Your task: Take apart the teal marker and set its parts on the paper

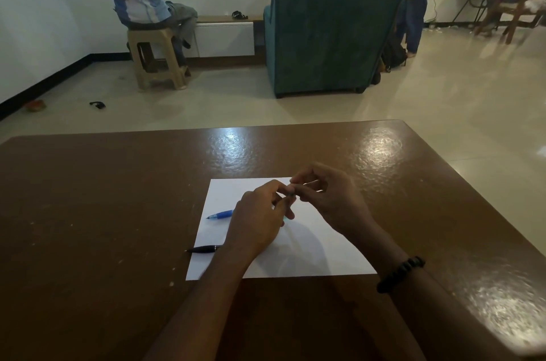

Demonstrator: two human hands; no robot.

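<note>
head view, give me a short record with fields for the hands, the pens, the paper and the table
left hand: fingers curled, pinching a small dark item together with the right hand; what it is cannot be told
right hand: fingers curled, pinching the same item; black bead bracelet on the wrist
blue pen: lying on the paper, partly hidden by the left hand
black pen: lying across the paper's left edge
paper: white sheet, flat on the table
table: brown, glossy
</note>
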